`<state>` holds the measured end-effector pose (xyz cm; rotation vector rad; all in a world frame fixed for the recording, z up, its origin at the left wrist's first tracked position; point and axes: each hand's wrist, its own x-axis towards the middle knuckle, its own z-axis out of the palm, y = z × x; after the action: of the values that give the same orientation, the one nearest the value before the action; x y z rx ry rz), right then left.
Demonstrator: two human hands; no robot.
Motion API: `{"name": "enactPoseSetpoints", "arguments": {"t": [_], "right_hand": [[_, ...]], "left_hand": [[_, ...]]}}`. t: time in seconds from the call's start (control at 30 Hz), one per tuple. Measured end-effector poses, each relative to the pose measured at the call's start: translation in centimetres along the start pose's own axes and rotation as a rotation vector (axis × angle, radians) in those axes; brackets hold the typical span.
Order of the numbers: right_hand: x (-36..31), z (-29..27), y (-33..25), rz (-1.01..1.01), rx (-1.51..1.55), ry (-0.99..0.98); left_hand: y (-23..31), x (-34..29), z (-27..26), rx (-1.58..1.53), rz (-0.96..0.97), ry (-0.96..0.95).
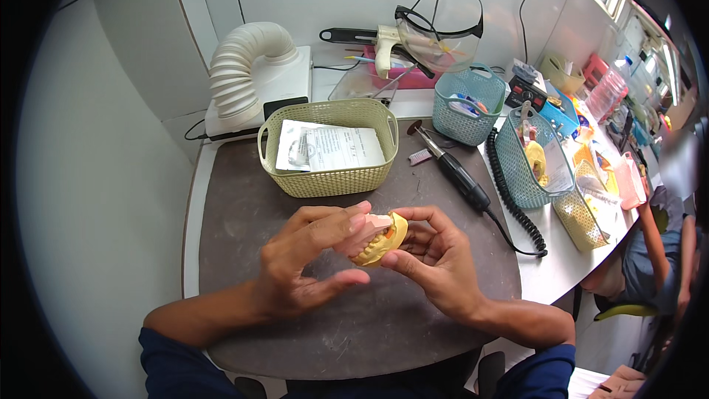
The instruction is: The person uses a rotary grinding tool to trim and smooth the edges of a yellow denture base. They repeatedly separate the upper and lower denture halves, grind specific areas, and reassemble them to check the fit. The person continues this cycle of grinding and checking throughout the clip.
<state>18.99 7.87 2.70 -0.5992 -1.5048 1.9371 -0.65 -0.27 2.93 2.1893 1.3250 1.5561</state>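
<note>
A dental model with a yellow plaster cast [399, 230] and a pink cast [363, 235] is held up over the brown work mat. The two casts meet with their tooth rows together, slightly tilted. My right hand [443, 258] pinches the yellow cast between thumb and forefinger at its right side. My left hand [306, 251] has its fingers curved around the pink cast from the left, with the thumb standing off below it. The left fingers hide part of the pink cast.
A green basket [325, 183] with paper packets stands behind my hands. A handpiece [461, 177] with a coiled black cord [506, 185] lies at the right, near blue baskets [473, 122]. A white hose unit [247, 66] and safety goggles [436, 37] are at the back. Another person sits far right.
</note>
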Motion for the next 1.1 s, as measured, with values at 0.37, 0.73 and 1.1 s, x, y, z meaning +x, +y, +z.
{"name": "enactPoseSetpoints", "arguments": {"t": [0.37,0.73,1.1], "right_hand": [[-0.1,-0.3,0.0,-0.09,-0.045,0.019],[-0.5,-0.7,-0.2,-0.098,-0.104,0.018],[-0.5,-0.8,-0.4,-0.136,-0.173,0.003]], "left_hand": [[0.7,-0.8,0.1,-0.32,-0.342,0.071],[0.5,-1.4,0.6,-0.386,-0.354,0.086],[0.5,-1.6,0.5,-0.375,-0.291,0.104]]}}
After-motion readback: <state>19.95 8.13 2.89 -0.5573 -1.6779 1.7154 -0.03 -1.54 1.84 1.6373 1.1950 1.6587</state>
